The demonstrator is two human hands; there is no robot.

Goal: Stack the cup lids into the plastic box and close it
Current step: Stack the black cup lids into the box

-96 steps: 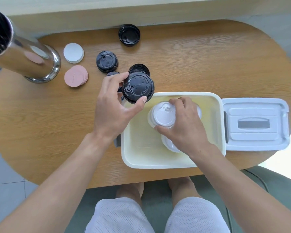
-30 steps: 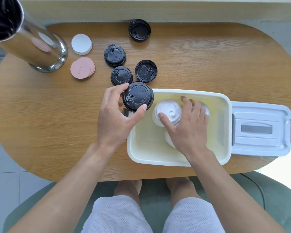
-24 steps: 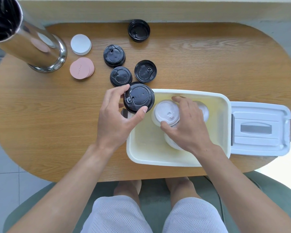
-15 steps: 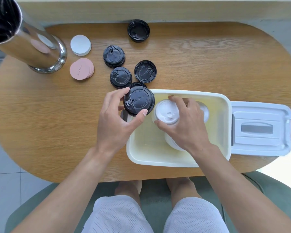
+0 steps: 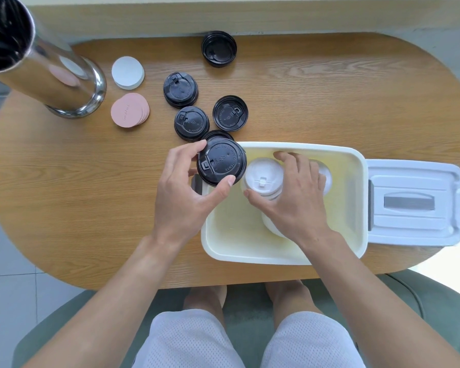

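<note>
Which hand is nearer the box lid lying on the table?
Right. The right hand is inside the plastic box beside the box lid; the left hand is at the box's far end.

desk (image 5: pixel 329 96): oval, wood-grain | on it: plastic box (image 5: pixel 361 197), box lid (image 5: pixel 414 203) just beside, loose black lids (image 5: pixel 180 89), white discs (image 5: pixel 128 73), pink discs (image 5: pixel 129 109), steel cylinder (image 5: pixel 51 73), possibly a cup dispenser

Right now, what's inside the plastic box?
The plastic box holds white cup lids: a stack gripped by the right hand, plus others partly visible behind and below it. That hand hides their count.
</note>
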